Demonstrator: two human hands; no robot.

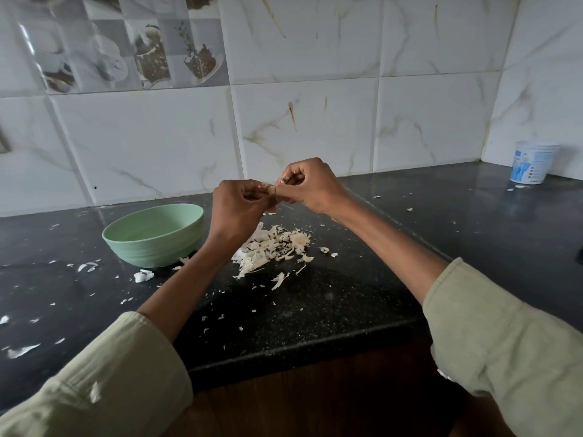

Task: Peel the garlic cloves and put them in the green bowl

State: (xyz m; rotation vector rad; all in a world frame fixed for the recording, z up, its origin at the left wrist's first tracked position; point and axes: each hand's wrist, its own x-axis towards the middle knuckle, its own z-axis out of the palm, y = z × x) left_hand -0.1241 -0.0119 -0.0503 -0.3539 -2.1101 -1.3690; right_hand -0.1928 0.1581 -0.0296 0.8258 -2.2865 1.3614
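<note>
A single garlic clove [272, 189] sits between the two hands, held up in the air above the dark worktop [331, 298]. The left hand [241, 207] has its fingers curled in and pinches the clove from the left; the right hand [310, 184] is curled the same way and pinches it from the right, with a scrap of white skin showing at its fingertips. Only a small pale part of the clove shows between the fingers, so how much skin remains on it cannot be told.

Directly below the hands lies a loose heap of papery garlic peels [274, 247], white and cream, spread over the worktop. Smaller flakes are scattered well beyond the heap, toward the front edge and out to the left.

The green bowl [153, 236] stands upright on the worktop just left of the left wrist, near the heap. Its inside shows only partly from this angle, and no cloves can be made out in it.

Both forearms come in from the bottom corners, in pale green sleeves [504, 342] pushed up the forearms.

Far to the right, in the corner by the tiled wall [299, 127], stands a white plastic tub [531, 162] with blue print, well apart from everything else.
</note>
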